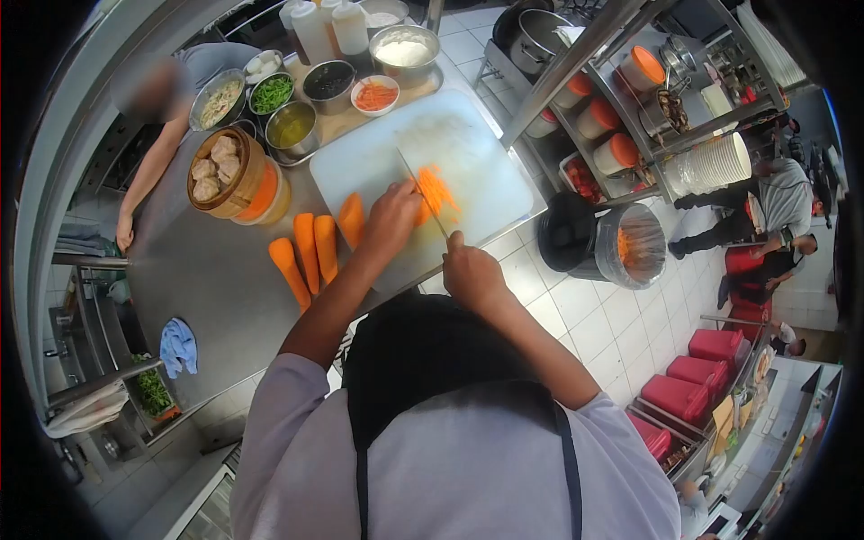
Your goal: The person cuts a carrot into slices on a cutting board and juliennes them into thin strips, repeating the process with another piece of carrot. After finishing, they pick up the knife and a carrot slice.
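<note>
On the white cutting board, my right hand is wrapped round the handle of a kitchen knife, its blade pointing away from me. My left hand has its fingers bent and closed over a piece of carrot beside the blade, mostly hidden under the fingers. Thin carrot strips lie in a small heap to the right of the blade. One peeled carrot lies at the board's left edge, close to my left forearm. Several more peeled carrots rest on the steel table left of the board.
A bamboo steamer with dumplings stands left on the steel table. Metal bowls, including one of green slices, and squeeze bottles line the back. A co-worker's arm reaches in left. A lined bin stands right.
</note>
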Available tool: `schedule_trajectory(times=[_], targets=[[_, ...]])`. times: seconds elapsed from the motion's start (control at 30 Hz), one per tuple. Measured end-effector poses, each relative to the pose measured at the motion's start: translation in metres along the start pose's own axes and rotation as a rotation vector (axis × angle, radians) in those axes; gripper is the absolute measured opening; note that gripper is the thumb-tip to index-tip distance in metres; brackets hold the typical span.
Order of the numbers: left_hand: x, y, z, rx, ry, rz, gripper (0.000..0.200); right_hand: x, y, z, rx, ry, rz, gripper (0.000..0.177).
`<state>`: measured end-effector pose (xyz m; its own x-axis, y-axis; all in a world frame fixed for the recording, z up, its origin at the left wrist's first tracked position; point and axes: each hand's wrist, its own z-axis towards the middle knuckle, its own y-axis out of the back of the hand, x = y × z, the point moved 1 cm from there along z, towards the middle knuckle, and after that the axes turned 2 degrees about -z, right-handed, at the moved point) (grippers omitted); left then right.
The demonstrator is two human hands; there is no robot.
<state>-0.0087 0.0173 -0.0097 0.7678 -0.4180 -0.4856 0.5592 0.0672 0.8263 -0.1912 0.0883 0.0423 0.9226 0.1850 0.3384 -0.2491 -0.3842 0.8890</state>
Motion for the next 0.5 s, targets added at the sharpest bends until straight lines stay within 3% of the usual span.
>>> schedule_trajectory(times=[0.1,0.2,0.4,0.5], targets=[[-0.001,0.002,0.001,-0.004,-0.032,0.008,0.010,-0.005,-0.011,0.003,0.009,-0.005,-0.004,0.029],[-0.005,0.005,0.000,-0.041,-0.068,-0.013,0.013,-0.010,-0.037,0.034,-0.138,0.040,0.083,0.030],[0.001,-0.003,-0.002,-0.025,-0.020,0.010,0.016,0.003,0.007,0.017,-0.020,0.008,0.028,0.026],[0.002,0.000,-0.003,-0.044,-0.026,-0.015,0.017,0.002,-0.019,0.026,-0.038,-0.013,0.072,0.027]])
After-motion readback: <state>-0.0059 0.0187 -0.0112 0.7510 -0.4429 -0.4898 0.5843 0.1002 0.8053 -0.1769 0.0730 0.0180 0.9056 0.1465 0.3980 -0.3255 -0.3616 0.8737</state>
